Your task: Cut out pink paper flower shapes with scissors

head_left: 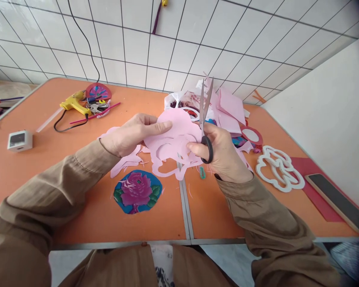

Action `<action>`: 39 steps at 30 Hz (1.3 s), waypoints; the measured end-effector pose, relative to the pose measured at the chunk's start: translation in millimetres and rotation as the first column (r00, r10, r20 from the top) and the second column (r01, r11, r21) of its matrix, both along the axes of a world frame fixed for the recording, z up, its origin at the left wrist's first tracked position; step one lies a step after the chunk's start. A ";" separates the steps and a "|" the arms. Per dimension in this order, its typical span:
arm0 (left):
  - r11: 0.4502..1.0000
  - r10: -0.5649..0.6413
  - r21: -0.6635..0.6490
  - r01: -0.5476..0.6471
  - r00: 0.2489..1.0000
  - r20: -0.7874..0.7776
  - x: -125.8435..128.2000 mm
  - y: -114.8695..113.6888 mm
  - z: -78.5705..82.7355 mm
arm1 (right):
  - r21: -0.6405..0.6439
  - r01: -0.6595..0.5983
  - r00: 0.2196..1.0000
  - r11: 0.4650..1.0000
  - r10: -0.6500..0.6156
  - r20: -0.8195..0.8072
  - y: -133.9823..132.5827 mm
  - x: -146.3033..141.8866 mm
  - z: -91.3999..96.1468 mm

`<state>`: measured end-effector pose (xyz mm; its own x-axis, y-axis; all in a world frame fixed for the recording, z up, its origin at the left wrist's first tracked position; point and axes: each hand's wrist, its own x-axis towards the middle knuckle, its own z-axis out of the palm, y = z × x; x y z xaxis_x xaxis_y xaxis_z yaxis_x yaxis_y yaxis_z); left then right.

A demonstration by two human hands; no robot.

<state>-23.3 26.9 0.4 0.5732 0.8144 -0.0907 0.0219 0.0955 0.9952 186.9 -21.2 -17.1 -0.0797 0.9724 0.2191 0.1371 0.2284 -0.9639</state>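
My left hand (137, 131) pinches a pink cut sheet with rounded edges (176, 127), thumb on top, over the middle of the table. In my right hand (221, 151) is a pair of scissors (207, 103) with black handles, its blades pointing up and away from me and slightly parted. The right thumb lies by the sheet's right edge; whether it presses on the sheet I cannot tell. Pink offcuts (128, 161) lie under and around the sheet. Nearer to me rests a rounded piece with a magenta rose on blue (139, 192).
A yellow glue gun (74, 103) with a cord lies at the back left, near a small white box (20, 140). Folded pink sheets (229, 109) and a plastic bag (173, 99) stand by the tiled wall. White cloud-shaped outlines (279, 169) and a dark flat device (338, 201) lie on the right.
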 end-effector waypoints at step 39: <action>0.980 -0.068 -0.197 0.026 0.975 -0.213 -8.1 13.2 9.6 | -0.117 0.067 0.992 0.991 -0.054 0.112 11.5 2.2 -14.8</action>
